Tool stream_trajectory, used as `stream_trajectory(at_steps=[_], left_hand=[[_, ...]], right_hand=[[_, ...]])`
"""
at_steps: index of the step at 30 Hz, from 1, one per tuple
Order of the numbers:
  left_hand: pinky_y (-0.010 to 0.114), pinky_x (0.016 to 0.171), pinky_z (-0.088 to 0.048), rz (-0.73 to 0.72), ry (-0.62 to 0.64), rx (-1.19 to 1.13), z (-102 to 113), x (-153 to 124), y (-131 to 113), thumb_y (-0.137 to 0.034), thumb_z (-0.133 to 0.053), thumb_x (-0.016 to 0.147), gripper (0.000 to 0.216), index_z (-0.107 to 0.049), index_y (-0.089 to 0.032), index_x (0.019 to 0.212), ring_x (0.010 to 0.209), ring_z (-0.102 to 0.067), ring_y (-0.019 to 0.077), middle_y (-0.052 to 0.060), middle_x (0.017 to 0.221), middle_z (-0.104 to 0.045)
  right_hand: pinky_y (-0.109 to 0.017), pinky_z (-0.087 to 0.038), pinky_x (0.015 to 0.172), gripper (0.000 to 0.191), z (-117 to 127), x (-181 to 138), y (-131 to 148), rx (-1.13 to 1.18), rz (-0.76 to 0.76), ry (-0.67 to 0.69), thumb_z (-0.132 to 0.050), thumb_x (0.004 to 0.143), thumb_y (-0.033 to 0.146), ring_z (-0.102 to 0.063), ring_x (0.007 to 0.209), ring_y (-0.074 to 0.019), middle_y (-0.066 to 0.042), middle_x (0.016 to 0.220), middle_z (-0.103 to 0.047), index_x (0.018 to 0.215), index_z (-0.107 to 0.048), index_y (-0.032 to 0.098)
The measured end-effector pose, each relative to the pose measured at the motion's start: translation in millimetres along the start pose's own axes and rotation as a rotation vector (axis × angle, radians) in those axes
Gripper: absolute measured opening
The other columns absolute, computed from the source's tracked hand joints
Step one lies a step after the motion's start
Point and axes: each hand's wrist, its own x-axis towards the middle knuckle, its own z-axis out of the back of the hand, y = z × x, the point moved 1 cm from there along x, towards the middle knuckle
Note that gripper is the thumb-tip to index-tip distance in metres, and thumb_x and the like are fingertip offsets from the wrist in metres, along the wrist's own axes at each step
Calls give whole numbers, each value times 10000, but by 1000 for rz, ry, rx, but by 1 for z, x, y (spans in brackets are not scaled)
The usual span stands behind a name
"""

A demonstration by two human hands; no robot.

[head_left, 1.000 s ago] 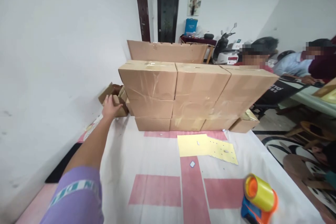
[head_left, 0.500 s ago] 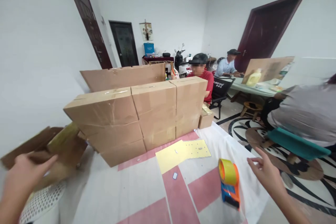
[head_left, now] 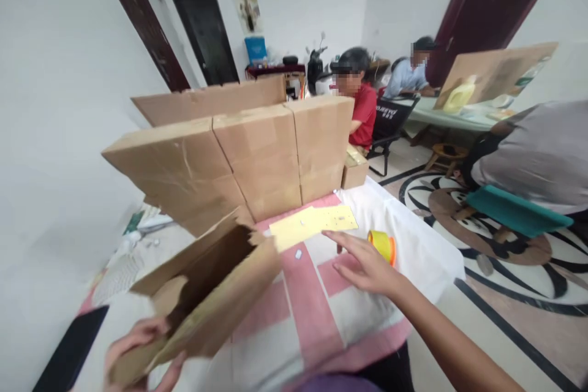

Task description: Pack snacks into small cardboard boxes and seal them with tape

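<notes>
At the lower left my left hand (head_left: pixel 142 349) grips the near end of an open cardboard box (head_left: pixel 243 294), thumb and fingers on its flap. The box is tilted over the table, its dark inside facing up. My right hand (head_left: pixel 362 260) reaches over the cloth with fingers stretched and apart, holding nothing. Just behind it stands a tape dispenser with yellow tape (head_left: pixel 380 246), partly hidden by the hand. Yellow paper sheets (head_left: pixel 298 228) lie flat beyond my right fingertips, and a small white tag (head_left: pixel 298 254) rests in front of them.
Closed cardboard boxes (head_left: pixel 257 159) are stacked in a wall along the table's far side. A smaller box (head_left: pixel 354 171) stands at their right end. A person in red (head_left: pixel 365 113) sits behind. To the right are a teal stool (head_left: pixel 519 211) and a seated person in grey (head_left: pixel 537 153).
My left hand has brought the open box from the far left onto the table in front of me. My right hand has moved left, over the cloth. The view has shifted down.
</notes>
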Motion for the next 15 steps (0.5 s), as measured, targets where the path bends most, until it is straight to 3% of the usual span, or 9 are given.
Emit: stream_trajectory(at_steps=[2,6,9,11,13,15], left_hand=[[378,759,-578,5,105,-107,-29,-14,-12,-229,-797,705,438,-482,-270,1007,915,-690,243,44,996,-678],[470,933,-545,-6,391,-258,-76,-19,-11,-305,-739,815,355,-497,-251,1069,1165,-661,301,154,1268,-674],[497,1018,-492,57,670,-179,-87,-10,0,-388,-736,817,376,-531,-203,1072,1306,-582,353,227,1466,-546],[478,996,-493,104,814,-76,-86,2,2,-443,-712,818,380,-539,-188,1041,1311,-572,364,234,1503,-511],[438,927,-512,54,921,24,-83,15,-2,-449,-677,831,345,-528,-202,1021,1256,-603,345,207,1505,-523],[397,839,-517,-90,1019,106,-82,27,-10,-391,-640,850,267,-511,-219,1008,1143,-645,307,170,1510,-530]], right_hand=[[-458,-483,1088,716,-2,6,8,-15,130,160,-532,899,170,-517,1382,-266,-45,1623,-401,1574,-334,308],[-463,-522,952,861,-6,14,14,-129,254,408,-518,734,52,-594,1227,-290,21,1709,-156,1535,-422,353],[-415,-523,864,875,-9,17,16,-191,291,511,-546,707,45,-606,1170,-285,45,1706,-173,1518,-447,358],[-367,-513,798,830,-11,18,16,-241,350,575,-581,714,57,-598,1173,-280,57,1694,-225,1485,-476,347],[-329,-490,719,714,-12,20,16,-304,416,636,-626,743,95,-604,1138,-265,31,1689,-251,1415,-518,312],[-309,-458,653,582,-12,22,14,-369,457,678,-660,780,148,-622,1033,-238,-52,1656,-328,1339,-535,250]])
